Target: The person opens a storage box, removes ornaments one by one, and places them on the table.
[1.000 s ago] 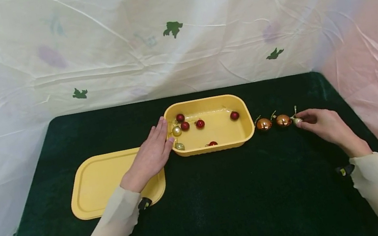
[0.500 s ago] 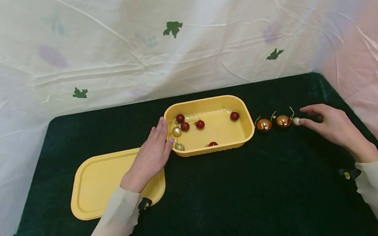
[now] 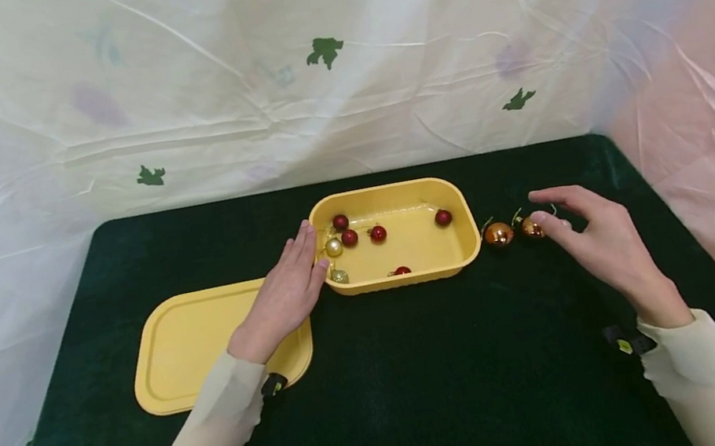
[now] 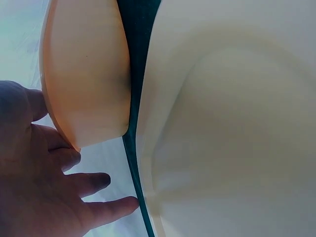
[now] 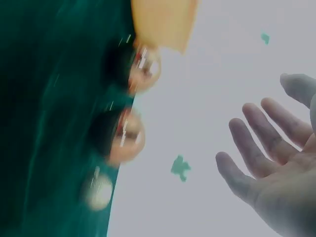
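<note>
With fingers straight and together, my left hand (image 3: 283, 288) rests against the left end of a yellow box (image 3: 410, 279). In the left wrist view, its fingertips touch the rim of the box wall (image 4: 89, 74). To the right of the box, two shiny copper ornament balls (image 3: 499, 234) lie in a row with a small pale gold ornament ball (image 5: 98, 191). Above the right end of this row hovers my right hand (image 3: 597, 236), thumb and fingers spread and holding nothing. In the head view it partly hides the second copper ball (image 3: 530, 228) and the small one.
Inside the box lie several small dark red ornament balls (image 3: 378, 234) and two pale gold ones (image 3: 333, 248). A flat yellow lid (image 3: 198, 339) lies left of the box, partly under my left forearm. Dark green cloth (image 3: 443, 383) covers the table; a pale curtain (image 3: 215, 65) hangs behind.
My right hand has let go of the small pale gold ball, which stays at the row's end, then risen and shifted left over the row. The left hand has stayed at the box.
</note>
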`<state>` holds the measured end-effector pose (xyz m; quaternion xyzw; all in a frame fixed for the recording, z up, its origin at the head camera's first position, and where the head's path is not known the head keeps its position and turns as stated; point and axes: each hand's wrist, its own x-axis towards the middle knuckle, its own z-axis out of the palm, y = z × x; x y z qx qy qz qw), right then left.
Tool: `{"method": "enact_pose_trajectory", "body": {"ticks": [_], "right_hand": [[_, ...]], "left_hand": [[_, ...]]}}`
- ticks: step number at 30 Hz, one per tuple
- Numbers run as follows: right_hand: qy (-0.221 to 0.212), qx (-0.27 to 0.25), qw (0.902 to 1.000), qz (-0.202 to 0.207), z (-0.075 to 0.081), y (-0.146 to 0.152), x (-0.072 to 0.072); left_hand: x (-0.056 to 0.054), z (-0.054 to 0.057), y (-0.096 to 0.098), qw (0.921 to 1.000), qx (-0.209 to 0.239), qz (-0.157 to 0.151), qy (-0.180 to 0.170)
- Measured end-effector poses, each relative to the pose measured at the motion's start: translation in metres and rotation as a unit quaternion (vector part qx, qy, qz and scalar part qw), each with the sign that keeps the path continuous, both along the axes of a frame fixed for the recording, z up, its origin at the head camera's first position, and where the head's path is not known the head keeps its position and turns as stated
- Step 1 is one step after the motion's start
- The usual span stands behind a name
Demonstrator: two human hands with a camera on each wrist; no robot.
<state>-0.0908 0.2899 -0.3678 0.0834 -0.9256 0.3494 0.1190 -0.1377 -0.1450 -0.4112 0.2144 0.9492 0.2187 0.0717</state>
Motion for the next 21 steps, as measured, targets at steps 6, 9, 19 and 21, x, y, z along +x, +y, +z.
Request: {"method": "enact_pose_trajectory", "body": {"ticks": [6, 9, 19, 21], "right_hand": [[0.008, -0.008, 0.9969, 0.078, -0.005, -0.034, -0.011], [-0.006, -0.004, 0.9922, 0.124, -0.009, -0.049, -0.02], [-0.077, 0.01, 0.9711, 0.226, -0.016, -0.089, -0.046], [-0.084, 0.013, 0.9666, 0.241, -0.017, -0.094, -0.051]], "left_hand": [[0.0, -0.001, -0.001, 1.0, 0.003, 0.003, -0.002], [0.0, -0.002, -0.001, 1.0, 0.003, 0.003, -0.004], [0.0, -0.002, 0.0, 1.0, 0.005, 0.001, 0.001], [0.0, -0.001, 0.0, 1.0, 0.006, 0.0, 0.001]]}}
